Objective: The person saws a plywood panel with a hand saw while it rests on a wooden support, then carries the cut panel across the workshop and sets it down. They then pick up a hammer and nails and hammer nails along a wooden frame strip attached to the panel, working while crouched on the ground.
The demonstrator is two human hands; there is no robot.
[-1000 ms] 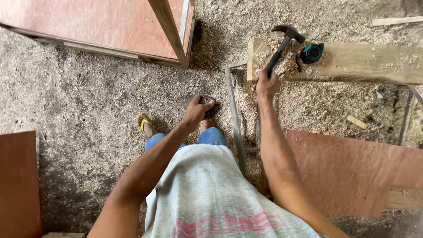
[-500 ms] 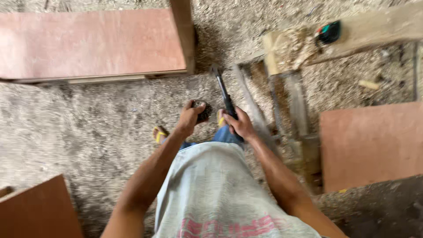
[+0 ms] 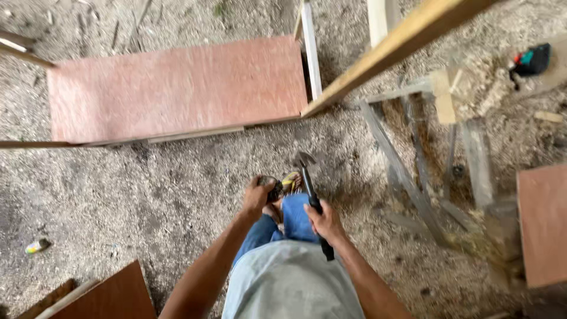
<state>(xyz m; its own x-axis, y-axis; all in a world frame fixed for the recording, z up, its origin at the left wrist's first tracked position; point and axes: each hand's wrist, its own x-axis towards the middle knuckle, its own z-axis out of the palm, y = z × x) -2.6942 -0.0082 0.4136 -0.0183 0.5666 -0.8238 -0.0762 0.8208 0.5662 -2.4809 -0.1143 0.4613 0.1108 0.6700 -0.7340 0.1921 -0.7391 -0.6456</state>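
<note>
Right hand: our right hand (image 3: 323,222) is clenched round the black handle of a dark claw hammer (image 3: 312,195), gripping about mid-handle.
Hammer axis: the handle runs up and slightly left from our waist, with the steel head pointing away from us, above the knuckles.
Left hand: our left hand (image 3: 257,194) is closed on a small dark object (image 3: 274,189); we cannot tell what it is.
Relation: both hands sit close together in front of our blue-trousered knee (image 3: 295,218), and the hammer head lies just right of the left fist.
Ahead: a large reddish plywood panel (image 3: 177,88) lies flat on the sawdust-covered ground (image 3: 147,189), well beyond both hands.
Unclear: the grey frame of slats (image 3: 413,171) at right is blurred, and a pale wooden beam (image 3: 401,41) crosses over it.
</note>
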